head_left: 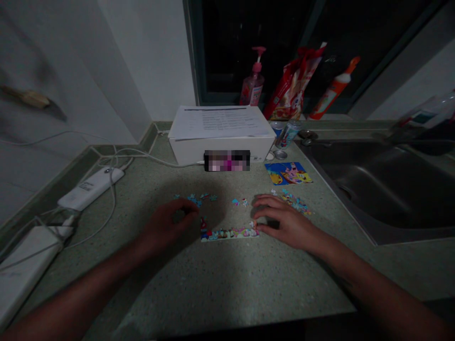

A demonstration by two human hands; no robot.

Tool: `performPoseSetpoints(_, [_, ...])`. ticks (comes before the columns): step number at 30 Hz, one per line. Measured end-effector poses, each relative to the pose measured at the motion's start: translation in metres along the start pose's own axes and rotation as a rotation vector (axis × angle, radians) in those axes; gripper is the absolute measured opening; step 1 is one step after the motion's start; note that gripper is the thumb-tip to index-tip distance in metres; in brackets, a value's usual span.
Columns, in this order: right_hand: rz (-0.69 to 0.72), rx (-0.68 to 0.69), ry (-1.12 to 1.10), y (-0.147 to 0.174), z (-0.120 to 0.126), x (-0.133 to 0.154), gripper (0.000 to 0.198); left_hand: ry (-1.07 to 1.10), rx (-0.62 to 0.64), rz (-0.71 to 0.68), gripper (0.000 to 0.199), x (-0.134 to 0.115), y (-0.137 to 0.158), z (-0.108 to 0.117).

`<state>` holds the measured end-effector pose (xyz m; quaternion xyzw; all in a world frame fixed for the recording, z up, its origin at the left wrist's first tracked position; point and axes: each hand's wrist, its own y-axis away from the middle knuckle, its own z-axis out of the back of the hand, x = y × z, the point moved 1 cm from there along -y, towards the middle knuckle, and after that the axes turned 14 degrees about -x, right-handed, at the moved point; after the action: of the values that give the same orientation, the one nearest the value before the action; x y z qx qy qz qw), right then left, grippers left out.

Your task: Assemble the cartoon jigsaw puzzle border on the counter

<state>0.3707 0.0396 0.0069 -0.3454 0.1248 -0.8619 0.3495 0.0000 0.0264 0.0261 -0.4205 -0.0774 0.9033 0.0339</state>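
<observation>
Head view: the left hand (pixel 168 218) is hovering half-curled, its hold unclear to me; the right hand (pixel 287 221) is resting, fingers parted, beside the partial puzzle (pixel 229 234).

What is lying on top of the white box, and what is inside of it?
On top of the white box lies a sheet of paper with printed text. What is inside cannot be seen: the box's walls and top cover it.
</observation>
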Motion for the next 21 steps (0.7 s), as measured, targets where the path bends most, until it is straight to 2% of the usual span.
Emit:
performPoseSetpoints(6, [-0.011, -0.019, 0.006, 0.0012, -0.0043, -0.0001, 0.019, 0.001, 0.002, 0.010, 0.021, -0.0020, 0.0009, 0.0003])
performPoseSetpoints(21, [-0.020, -0.007, 0.000, -0.0012, -0.0007, 0.0039, 0.009, -0.007, 0.029, -0.006, 0.018, -0.0053, 0.0010, 0.0021])
